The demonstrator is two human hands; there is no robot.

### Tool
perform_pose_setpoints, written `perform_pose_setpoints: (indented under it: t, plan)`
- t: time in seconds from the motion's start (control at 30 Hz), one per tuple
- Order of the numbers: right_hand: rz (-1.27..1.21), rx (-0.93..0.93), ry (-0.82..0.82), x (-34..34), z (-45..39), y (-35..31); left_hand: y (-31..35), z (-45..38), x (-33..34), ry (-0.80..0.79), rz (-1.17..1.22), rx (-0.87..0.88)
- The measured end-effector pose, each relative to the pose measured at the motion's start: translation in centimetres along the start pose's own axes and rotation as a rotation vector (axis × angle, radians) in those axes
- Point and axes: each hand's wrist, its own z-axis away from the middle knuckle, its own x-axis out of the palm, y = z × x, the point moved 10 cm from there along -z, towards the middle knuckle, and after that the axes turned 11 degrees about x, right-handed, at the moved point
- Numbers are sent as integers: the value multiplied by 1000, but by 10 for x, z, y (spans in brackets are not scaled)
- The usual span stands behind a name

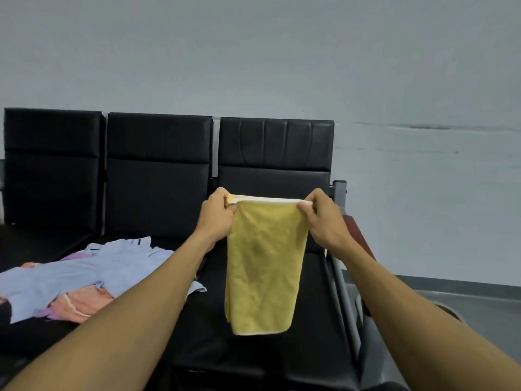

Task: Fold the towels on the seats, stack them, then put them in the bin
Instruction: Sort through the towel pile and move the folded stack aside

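Where both hands [215, 213] [324, 218] pinch top corners, yellow towel [263, 266] vert., long axis down.

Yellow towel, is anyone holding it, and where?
Yes. The left hand and the right hand pinch the yellow towel at its two top corners; the rest hangs free.

Dim, even, cool light; soft overall focus, wide-angle bending at edges, shadows seemingly faint.

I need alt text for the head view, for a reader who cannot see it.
Left hand and right hand pinch the top corners of a yellow towel hanging over black seats. Unfolded towels lie at left.
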Motion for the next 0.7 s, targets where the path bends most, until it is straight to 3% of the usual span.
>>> perform_pose_setpoints:
  t: [0.13, 0.37, 0.7]
  plan:
    - [-45, 42, 8, 0, 16, 5, 4, 12, 12, -117, -2, 24]
    - [-121, 99, 97, -2, 28, 17, -6, 30, 31, -161, 2, -15]
    - [-71, 283, 18, 81, 28, 140, -130, 66, 107, -187, -79, -201]
